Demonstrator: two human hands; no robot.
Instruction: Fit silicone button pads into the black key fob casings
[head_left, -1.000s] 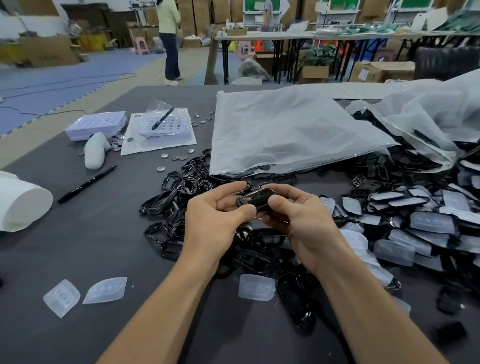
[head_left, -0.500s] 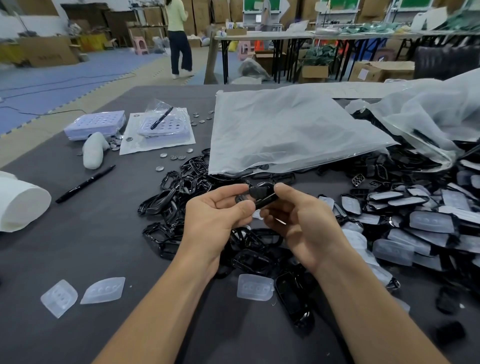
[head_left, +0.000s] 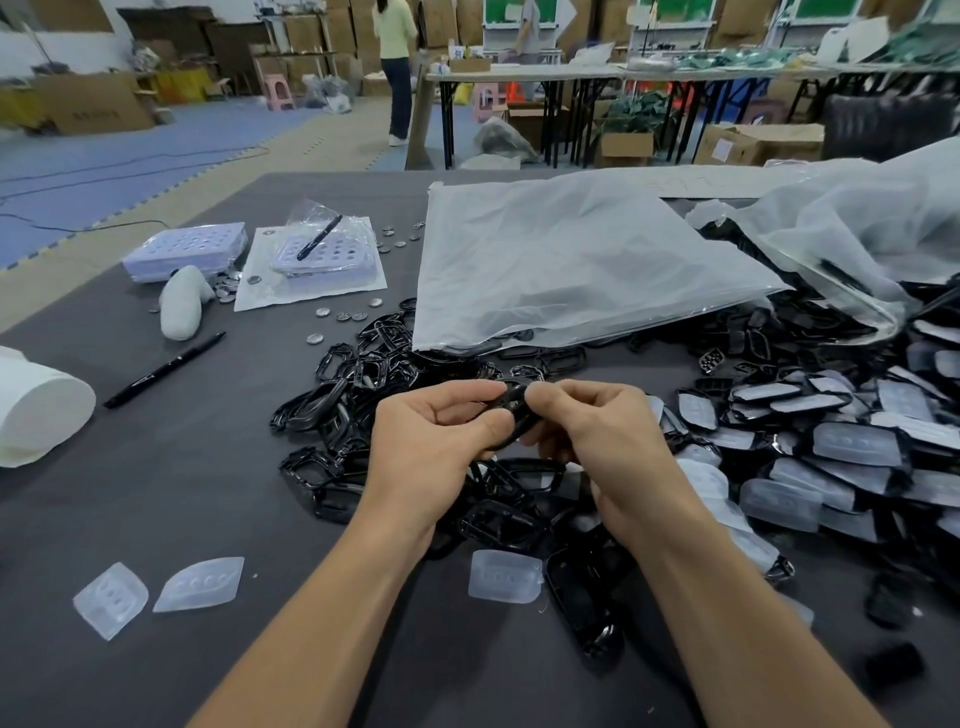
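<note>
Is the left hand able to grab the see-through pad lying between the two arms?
Probably yes, once it lets go. The left hand grips the black casing together with the right hand. The clear pad lies uncovered on the table between the forearms.

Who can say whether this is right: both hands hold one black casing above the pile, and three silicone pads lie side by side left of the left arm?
No. The head view shows two silicone pads, not three, side by side left of the left arm. The left hand and right hand do hold one black casing above the pile.
</note>
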